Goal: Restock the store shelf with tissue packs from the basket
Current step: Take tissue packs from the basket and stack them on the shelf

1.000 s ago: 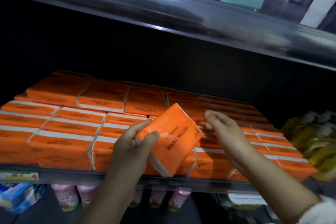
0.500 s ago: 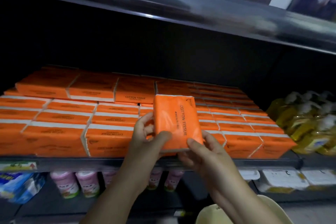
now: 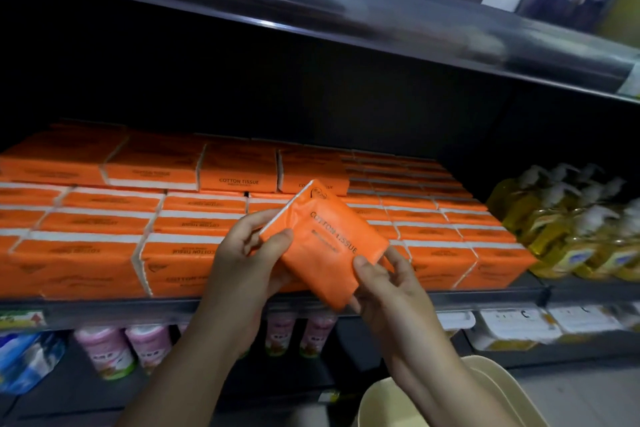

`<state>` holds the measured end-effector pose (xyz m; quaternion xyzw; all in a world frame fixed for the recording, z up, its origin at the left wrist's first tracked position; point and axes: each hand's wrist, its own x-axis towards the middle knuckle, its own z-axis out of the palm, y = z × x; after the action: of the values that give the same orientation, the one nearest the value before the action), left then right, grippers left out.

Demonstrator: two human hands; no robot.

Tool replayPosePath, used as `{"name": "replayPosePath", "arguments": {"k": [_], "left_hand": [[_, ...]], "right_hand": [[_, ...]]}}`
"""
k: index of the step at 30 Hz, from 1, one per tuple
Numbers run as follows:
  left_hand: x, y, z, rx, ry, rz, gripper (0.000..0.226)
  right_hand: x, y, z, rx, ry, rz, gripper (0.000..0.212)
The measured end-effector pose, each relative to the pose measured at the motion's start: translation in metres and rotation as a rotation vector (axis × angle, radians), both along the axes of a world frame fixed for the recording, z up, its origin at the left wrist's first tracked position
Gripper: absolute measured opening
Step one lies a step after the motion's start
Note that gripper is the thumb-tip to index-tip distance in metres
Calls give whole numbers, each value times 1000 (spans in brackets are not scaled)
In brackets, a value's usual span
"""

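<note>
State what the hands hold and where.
One orange plastic-wrapped tissue pack: left hand grips its upper-left edge, right hand pinches its lower-right corner.

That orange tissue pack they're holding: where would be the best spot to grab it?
Probably the free upper end of the tissue pack, pinched across its broad flat faces, coming from above. It is tilted with one corner up, and the left hand and right hand grip its left edge and lower right corner, so only that end is clear.
</note>
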<state>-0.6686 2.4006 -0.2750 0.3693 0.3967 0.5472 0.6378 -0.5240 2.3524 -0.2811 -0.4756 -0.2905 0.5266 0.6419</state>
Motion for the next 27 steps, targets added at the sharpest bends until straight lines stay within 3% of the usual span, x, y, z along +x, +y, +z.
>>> {"name": "replayPosePath", "arguments": {"k": [5,8,12,16,22,27], "left_hand": [[12,-3,-10,80,96,5,23],[13,-4,-13,304,419,9,39],[13,-3,-18,532,984,95,49],[13,8,-31,651,1255,168,42],[16,17,-42,704,1421,151,34],[18,20,-44,728,1421,162,35]], "right_hand": [[-5,-1,-2,-64,-96,-42,37],[18,11,15,-87,-168,-120,31],[66,43,41,-127,-261,-213,22],[103,78,48,-225,-375,-210,12],[117,124,46,-368,-392,-270,3],[112,152,39,-412,-341,-278,20]]}}
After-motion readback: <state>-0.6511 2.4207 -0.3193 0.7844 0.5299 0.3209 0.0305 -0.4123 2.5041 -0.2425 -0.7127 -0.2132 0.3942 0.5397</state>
